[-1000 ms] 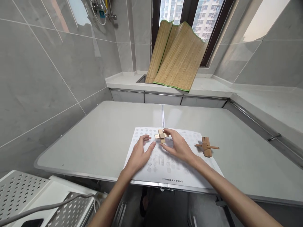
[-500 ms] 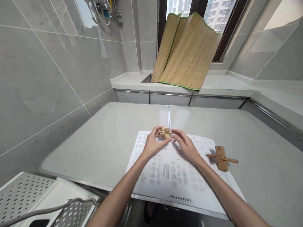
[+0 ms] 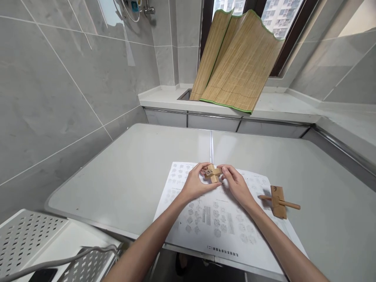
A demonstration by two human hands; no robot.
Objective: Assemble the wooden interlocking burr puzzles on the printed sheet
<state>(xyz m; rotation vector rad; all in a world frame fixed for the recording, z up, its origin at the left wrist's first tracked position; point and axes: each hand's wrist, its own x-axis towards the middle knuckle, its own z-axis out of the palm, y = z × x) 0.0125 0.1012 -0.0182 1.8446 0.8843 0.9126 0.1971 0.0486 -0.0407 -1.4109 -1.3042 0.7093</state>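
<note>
A small wooden burr puzzle (image 3: 214, 178), a cross of interlocking pale blocks with dark marks on one face, is held above the printed sheet. My left hand (image 3: 197, 182) grips it from the left, thumb along its lower end and fingers at the upper side. My right hand (image 3: 233, 180) pinches the block end on its right side with thumb and forefinger. Beneath both hands lies the large white instruction sheet (image 3: 202, 243), printed with small puzzle drawings.
A brown wooden piece with a rod through it (image 3: 279, 202) lies at the sheet's right edge. The pale folding table (image 3: 117, 176) has a centre seam. Behind, a bamboo mat (image 3: 235, 66) leans on the counter. A white perforated rack (image 3: 32, 231) with a grey cable stands lower left.
The puzzle has been turned, so a marked face shows more clearly. My right fingers have closed onto its right end. The whole view has shifted slightly.
</note>
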